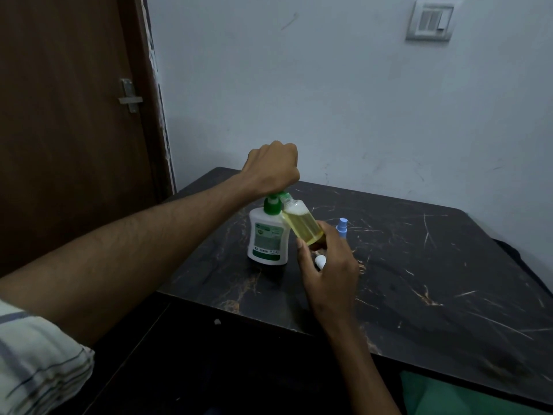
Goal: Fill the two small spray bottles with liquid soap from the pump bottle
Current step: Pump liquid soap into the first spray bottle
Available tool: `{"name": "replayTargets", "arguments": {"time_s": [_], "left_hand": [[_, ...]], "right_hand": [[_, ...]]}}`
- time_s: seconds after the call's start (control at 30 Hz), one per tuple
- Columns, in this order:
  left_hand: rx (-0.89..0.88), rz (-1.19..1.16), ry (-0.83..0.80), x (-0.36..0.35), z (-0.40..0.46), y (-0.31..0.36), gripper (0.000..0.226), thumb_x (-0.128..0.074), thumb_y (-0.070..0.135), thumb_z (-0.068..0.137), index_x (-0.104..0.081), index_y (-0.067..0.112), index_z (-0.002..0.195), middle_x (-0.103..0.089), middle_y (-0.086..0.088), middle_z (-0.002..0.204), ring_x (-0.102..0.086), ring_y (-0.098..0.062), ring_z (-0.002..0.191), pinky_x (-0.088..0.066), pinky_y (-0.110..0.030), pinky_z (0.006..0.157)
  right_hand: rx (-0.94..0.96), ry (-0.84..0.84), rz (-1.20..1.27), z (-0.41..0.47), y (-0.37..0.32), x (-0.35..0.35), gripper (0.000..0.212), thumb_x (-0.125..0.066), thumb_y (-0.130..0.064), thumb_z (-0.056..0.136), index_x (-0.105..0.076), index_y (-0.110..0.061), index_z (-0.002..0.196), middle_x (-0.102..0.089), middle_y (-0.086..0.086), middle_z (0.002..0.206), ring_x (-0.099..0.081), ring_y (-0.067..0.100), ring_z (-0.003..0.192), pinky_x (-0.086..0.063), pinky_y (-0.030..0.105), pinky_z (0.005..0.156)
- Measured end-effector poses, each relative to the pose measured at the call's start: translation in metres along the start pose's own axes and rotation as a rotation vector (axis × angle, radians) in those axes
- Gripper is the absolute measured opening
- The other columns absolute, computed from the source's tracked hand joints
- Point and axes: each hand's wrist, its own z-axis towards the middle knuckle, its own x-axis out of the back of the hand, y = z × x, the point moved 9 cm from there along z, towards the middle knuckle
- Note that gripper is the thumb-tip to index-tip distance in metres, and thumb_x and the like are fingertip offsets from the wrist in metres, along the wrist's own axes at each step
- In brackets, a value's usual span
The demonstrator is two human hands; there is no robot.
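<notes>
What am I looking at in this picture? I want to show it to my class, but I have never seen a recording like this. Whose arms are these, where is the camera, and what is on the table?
There is no machine here. A person wears a wide-angle camera on the head, so you look forward and down along their own two arms.

The left hand is curled over the green pump top of the white soap bottle, which stands upright on the dark marbled table. The right hand holds a small clear bottle, tilted so its open mouth meets the pump's spout; it is partly filled with yellow liquid, with foam on top. A small white piece, perhaps its cap, shows against the same hand.

Just behind the right hand stands a blue spray top, likely the second small bottle; its body is hidden.
</notes>
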Motion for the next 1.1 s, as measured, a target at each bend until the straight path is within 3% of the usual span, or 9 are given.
{"name": "replayTargets", "arguments": {"time_s": [0.2,0.5,0.67,0.87,1.1], "left_hand": [[0.017,0.006,0.012,0.0045,0.0017,-0.0027,0.017,-0.057,0.012,0.082,-0.064,0.013,0.097,-0.067,-0.007,0.097,-0.063,-0.031,0.084,-0.047,-0.040,0.073],[0.006,0.010,0.015,0.0040,0.0030,-0.0023,0.013,-0.056,0.011,0.084,-0.063,0.013,0.095,-0.068,-0.008,0.097,-0.064,-0.030,0.084,-0.054,-0.043,0.078],[0.015,-0.011,0.007,-0.0018,0.0006,-0.0029,0.011,-0.056,0.010,0.084,-0.060,0.016,0.093,-0.067,-0.007,0.096,-0.063,-0.028,0.083,-0.048,-0.039,0.073],[0.017,-0.007,0.016,0.0030,0.0036,-0.0035,0.012,-0.056,0.010,0.084,-0.061,0.015,0.093,-0.068,-0.007,0.095,-0.064,-0.028,0.082,-0.055,-0.042,0.078],[0.040,-0.019,-0.002,-0.0013,0.0014,-0.0057,0.010,-0.055,0.010,0.084,-0.061,0.014,0.091,-0.068,-0.007,0.095,-0.063,-0.028,0.082,-0.046,-0.039,0.072]], "right_hand": [[0.007,0.004,0.015,-0.0002,-0.0013,0.0012,0.032,-0.067,-0.032,0.096,-0.060,-0.023,0.125,-0.061,-0.009,0.100,-0.059,0.009,0.088,-0.053,0.031,0.074],[0.009,0.006,0.016,-0.0006,-0.0008,0.0015,0.029,-0.066,-0.032,0.096,-0.060,-0.022,0.123,-0.060,-0.009,0.098,-0.058,0.009,0.087,-0.052,0.030,0.073],[-0.004,0.003,0.008,0.0005,0.0007,-0.0001,0.032,-0.065,-0.035,0.096,-0.061,-0.021,0.124,-0.062,-0.008,0.101,-0.059,0.009,0.088,-0.052,0.027,0.073],[-0.005,0.001,0.011,-0.0006,0.0010,0.0007,0.031,-0.066,-0.034,0.096,-0.060,-0.022,0.124,-0.061,-0.009,0.098,-0.058,0.009,0.086,-0.049,0.025,0.072],[-0.008,-0.014,0.012,0.0000,0.0009,-0.0005,0.031,-0.066,-0.034,0.096,-0.059,-0.025,0.124,-0.062,-0.008,0.102,-0.060,0.008,0.089,-0.053,0.028,0.074]]}}
